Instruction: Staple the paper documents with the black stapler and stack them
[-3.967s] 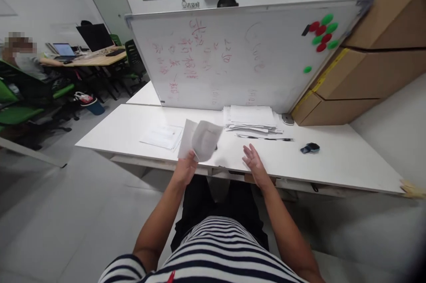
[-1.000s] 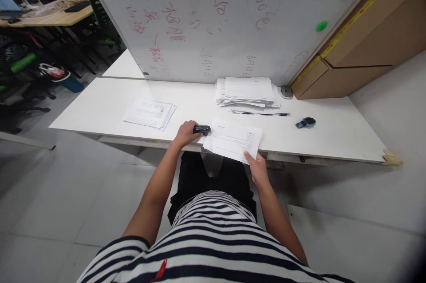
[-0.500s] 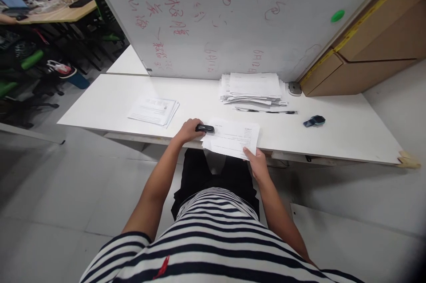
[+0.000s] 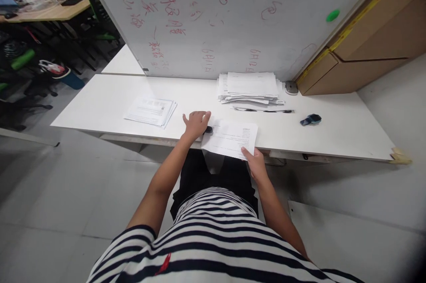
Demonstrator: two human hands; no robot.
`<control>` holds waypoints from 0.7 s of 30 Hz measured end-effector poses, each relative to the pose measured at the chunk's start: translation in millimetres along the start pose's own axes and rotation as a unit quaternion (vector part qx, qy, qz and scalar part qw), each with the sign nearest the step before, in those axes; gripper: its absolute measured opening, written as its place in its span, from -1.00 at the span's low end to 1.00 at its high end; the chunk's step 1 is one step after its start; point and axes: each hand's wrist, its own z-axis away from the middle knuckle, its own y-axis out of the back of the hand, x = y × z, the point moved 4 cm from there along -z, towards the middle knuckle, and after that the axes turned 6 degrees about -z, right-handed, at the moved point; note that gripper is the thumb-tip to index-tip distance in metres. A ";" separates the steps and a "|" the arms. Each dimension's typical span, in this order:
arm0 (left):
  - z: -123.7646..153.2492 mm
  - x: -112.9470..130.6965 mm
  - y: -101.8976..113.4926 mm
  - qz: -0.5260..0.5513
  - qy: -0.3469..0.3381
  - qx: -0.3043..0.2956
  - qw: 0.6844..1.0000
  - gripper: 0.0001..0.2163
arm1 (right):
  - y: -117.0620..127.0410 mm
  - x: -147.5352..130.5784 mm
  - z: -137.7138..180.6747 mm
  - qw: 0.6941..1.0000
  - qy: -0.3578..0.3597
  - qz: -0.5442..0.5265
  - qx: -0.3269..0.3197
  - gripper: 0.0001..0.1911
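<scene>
Left hand [image 4: 195,124] rests flat on the desk [image 4: 100,109], fingers [image 4: 199,117] spread and gripping nothing, covering most of a small black stapler [image 4: 208,129]; only its end shows just past the fingertips. Right hand [image 4: 255,164] pinches the near right corner of a thin set of printed sheets [image 4: 229,138], thumb on top. The sheets lie between the two hands, their near edge overhanging the desk edge.

Judgement: stapling goes best with the sheet edges squared first, the right pinch holding firm, and the corner nearest the left fingers fed fully into the stapler.

Materials: paper thin, matte and limp, prone to slipping. Stapler hard, dark and slim. Desk smooth white laminate. Beyond the left fingertips a loose paper stack [image 4: 251,87]; left of them a smaller pile [image 4: 150,111].
</scene>
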 end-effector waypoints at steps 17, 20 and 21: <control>-6.0 15.6 -33.4 -0.080 -0.032 0.021 0.996 -0.63 | 0.8 9.7 -2.4 1.000 -0.004 0.017 0.007 -0.47; -11.2 11.3 -25.8 -0.049 -0.021 -0.001 0.999 -0.55 | -0.5 7.8 -1.4 1.000 0.005 0.015 0.004 -0.47; -11.2 11.1 -20.8 -0.024 -0.030 -0.006 0.999 -0.54 | -1.0 6.6 -0.7 1.000 0.008 0.014 0.001 -0.47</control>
